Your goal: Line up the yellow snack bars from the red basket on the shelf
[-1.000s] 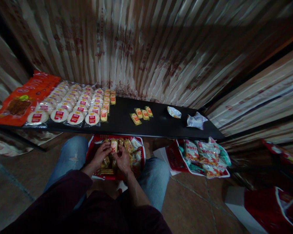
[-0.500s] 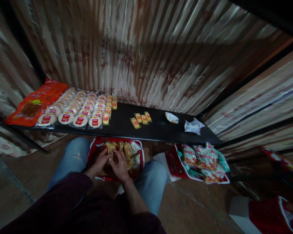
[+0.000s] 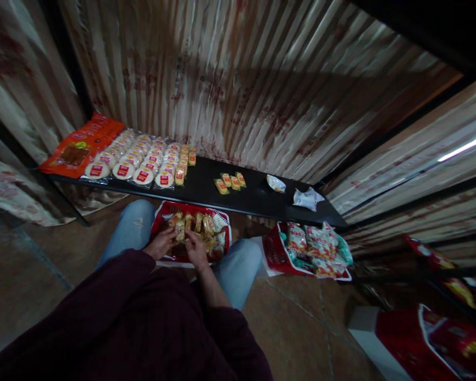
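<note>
- Orange bag (image 3: 79,151) at the left end of the black shelf (image 3: 254,191), with rows of round white packs (image 3: 143,176) right beside it.
- Small yellow packets line the right side of those rows; four more (image 3: 235,183) lie mid-shelf.
- Two pale packets (image 3: 276,183) (image 3: 308,198) lie toward the right end.
- Below the front edge, a red basket (image 3: 174,206) sits between the knees, holding yellow packets (image 3: 208,225); a fuller basket (image 3: 273,251) stands near the right corner.
- Left hand (image 3: 162,244) and right hand (image 3: 197,251) reach into the near basket, fingers bent around yellow packets; whether either grips one, I cannot tell.
</note>
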A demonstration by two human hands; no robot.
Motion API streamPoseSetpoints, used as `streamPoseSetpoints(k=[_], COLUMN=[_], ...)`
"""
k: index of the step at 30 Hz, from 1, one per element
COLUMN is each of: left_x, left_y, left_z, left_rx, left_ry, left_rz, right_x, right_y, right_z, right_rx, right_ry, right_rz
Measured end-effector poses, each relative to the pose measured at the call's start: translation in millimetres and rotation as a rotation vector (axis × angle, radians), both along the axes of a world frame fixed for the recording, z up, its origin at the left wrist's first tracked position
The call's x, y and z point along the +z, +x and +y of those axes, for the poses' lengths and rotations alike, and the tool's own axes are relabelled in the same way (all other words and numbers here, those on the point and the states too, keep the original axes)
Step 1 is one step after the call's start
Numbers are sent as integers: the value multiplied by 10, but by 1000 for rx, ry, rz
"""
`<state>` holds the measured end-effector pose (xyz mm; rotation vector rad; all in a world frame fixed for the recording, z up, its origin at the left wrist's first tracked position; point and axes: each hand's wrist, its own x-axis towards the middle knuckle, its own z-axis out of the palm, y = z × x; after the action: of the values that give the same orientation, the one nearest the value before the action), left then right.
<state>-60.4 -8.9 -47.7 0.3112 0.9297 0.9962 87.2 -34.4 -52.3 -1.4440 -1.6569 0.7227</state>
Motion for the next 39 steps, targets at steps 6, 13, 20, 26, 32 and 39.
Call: streamPoseSetpoints(k=[6,13,20,26,32,39], left_x=[-4,27,41,21,49,84], left_y=[-4,-2,-5,3,44,99], left_z=[2,-21,-30,-45,-49,-46], left_rx=[-9,-37,-70,-102,-73,-114], left_ry=[-11,10,44,28,41,39], left_rz=[-23,-60,-75,-80,-58,-153], right_x=[19,61,74,7,-40,-52], right_y=[-3,-39,-42,-32,-57,-76], right_z=[-22,-84,-88,-65,-75,-52], right_rx=[53,63,6,-93,-101,-180], right_ry=[64,100,144,151,158,159], right_rz=[-64,-132,-202,-252,-304,-300])
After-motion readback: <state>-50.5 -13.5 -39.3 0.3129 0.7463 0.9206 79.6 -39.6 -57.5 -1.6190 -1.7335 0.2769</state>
